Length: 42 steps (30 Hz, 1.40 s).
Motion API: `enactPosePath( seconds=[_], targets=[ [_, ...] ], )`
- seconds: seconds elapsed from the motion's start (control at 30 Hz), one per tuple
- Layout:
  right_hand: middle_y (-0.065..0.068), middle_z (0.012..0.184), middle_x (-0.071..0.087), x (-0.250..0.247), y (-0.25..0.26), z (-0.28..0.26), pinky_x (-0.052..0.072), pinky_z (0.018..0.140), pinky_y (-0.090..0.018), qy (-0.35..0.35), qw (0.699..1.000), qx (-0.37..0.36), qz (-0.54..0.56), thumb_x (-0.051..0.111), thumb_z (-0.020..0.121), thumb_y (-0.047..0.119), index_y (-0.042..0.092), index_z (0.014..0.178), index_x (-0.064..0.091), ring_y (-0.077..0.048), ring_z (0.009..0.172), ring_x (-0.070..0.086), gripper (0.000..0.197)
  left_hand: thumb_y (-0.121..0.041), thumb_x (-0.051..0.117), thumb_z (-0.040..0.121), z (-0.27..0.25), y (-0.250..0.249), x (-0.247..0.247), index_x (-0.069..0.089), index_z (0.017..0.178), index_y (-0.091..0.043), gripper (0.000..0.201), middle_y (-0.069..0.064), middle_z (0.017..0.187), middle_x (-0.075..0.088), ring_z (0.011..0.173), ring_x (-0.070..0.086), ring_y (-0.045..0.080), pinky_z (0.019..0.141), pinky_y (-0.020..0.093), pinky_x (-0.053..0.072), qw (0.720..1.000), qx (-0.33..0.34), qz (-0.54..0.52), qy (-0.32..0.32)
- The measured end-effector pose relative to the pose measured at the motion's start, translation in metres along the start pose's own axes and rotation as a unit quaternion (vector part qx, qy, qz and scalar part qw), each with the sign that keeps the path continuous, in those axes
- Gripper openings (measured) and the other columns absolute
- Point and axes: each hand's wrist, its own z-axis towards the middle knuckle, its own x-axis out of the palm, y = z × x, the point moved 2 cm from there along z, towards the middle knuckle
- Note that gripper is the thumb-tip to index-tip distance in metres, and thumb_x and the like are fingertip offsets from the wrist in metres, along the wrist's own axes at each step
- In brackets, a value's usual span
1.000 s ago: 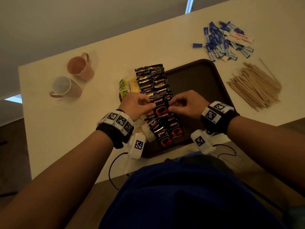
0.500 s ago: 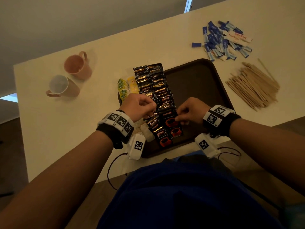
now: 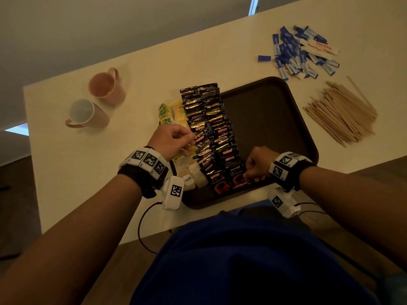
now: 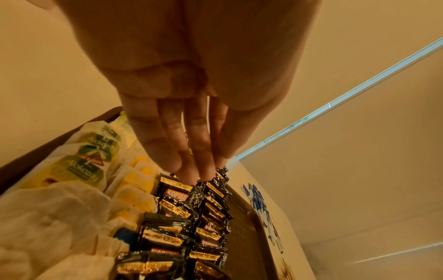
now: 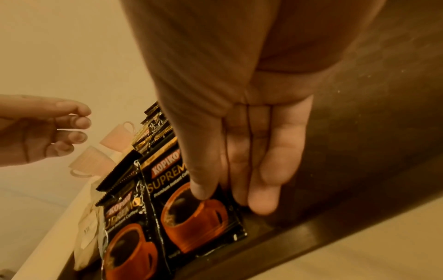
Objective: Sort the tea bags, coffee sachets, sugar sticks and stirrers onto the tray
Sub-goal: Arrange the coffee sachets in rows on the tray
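R hand (image 3: 256, 165) pinches nearest black shiny coffee sachet (image 5: 203, 214) on dark brown plastic tray (image 3: 293, 128); L hand (image 3: 170, 140) loose, holds nothing, over sachets.

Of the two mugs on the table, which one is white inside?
The mug nearer the person, lying on its side with its handle toward the table edge. The farther mug is pink inside as well as outside.
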Motion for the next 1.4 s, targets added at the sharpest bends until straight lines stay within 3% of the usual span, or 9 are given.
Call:
enactPosePath(
  seconds=[0.3,0.43,0.53,0.63,0.8,1.03,1.27,1.4],
  targets=[
    [-0.002,0.070,0.072,-0.002,0.000,0.000,0.051,0.060,-0.019,-0.011,1.000,0.006,-0.018,0.070,0.087,0.035,0.008,0.084,0.072,-0.004,0.055,0.062,0.027,-0.010,0.064,0.095,-0.001,0.000,0.001,0.070,0.092,-0.010,0.006,0.004,0.081,0.073,0.065,0.070,0.007,0.056,0.019,0.055,1.000,0.001,0.007,-0.002],
    [-0.005,0.075,0.073,0.001,-0.001,0.003,0.052,0.060,-0.021,-0.002,1.000,0.000,-0.008,0.070,0.087,0.035,0.007,0.089,0.071,-0.008,0.058,0.062,0.027,-0.010,0.064,0.094,-0.001,-0.001,0.000,0.069,0.090,-0.013,0.008,0.006,0.082,0.073,0.066,0.070,0.008,0.057,0.020,0.056,1.000,-0.001,0.003,-0.001],
    [0.000,0.067,0.068,0.000,0.000,0.003,0.047,0.056,-0.018,-0.023,1.000,-0.005,0.005,0.070,0.086,0.038,0.009,0.087,0.070,-0.005,0.057,0.062,0.028,-0.010,0.064,0.094,-0.002,-0.001,-0.001,0.070,0.089,-0.014,0.009,0.006,0.084,0.073,0.067,0.070,0.008,0.058,0.019,0.056,1.000,-0.001,0.006,-0.002],
    [0.002,0.064,0.067,-0.001,0.001,0.004,0.050,0.060,-0.021,-0.035,0.999,-0.010,0.007,0.069,0.085,0.043,0.010,0.082,0.070,-0.008,0.062,0.064,0.033,-0.011,0.064,0.094,-0.003,-0.001,-0.002,0.069,0.088,-0.016,0.009,0.005,0.083,0.073,0.067,0.070,0.008,0.060,0.020,0.057,1.000,-0.004,0.007,-0.003],
    [0.000,0.068,0.069,-0.003,-0.001,0.008,0.056,0.075,-0.030,-0.021,1.000,-0.020,0.009,0.071,0.085,0.035,0.020,0.069,0.065,-0.011,0.067,0.065,0.023,-0.013,0.064,0.094,-0.003,0.000,-0.002,0.069,0.090,-0.015,0.007,0.004,0.083,0.073,0.065,0.069,0.005,0.058,0.018,0.055,1.000,-0.004,0.010,-0.004],
    [-0.003,0.078,0.074,-0.005,0.000,0.003,0.059,0.073,-0.028,-0.036,0.996,0.001,0.081,0.074,0.083,0.025,0.009,0.088,0.070,-0.012,0.072,0.072,0.017,-0.011,0.065,0.094,-0.001,0.001,-0.003,0.069,0.089,-0.014,0.007,0.007,0.084,0.073,0.066,0.070,0.008,0.059,0.021,0.057,1.000,-0.009,0.001,-0.005],
    [-0.002,0.078,0.073,-0.010,-0.002,-0.004,0.060,0.079,-0.033,-0.038,0.997,0.014,0.061,0.074,0.084,0.029,0.014,0.091,0.071,-0.013,0.072,0.071,0.017,-0.012,0.065,0.094,0.003,-0.001,-0.001,0.070,0.087,-0.016,0.010,0.002,0.081,0.074,0.067,0.070,0.008,0.055,0.019,0.053,1.000,-0.004,0.015,0.012],
    [0.004,0.074,0.067,-0.020,-0.002,-0.019,0.052,0.068,-0.025,-0.082,0.994,0.021,0.076,0.071,0.087,0.031,0.014,0.093,0.071,-0.008,0.068,0.063,0.018,-0.011,0.066,0.093,0.007,-0.004,0.005,0.071,0.089,-0.014,0.008,0.004,0.083,0.075,0.073,0.072,0.015,0.065,0.032,0.059,0.998,-0.011,0.010,0.060]
  ],
)
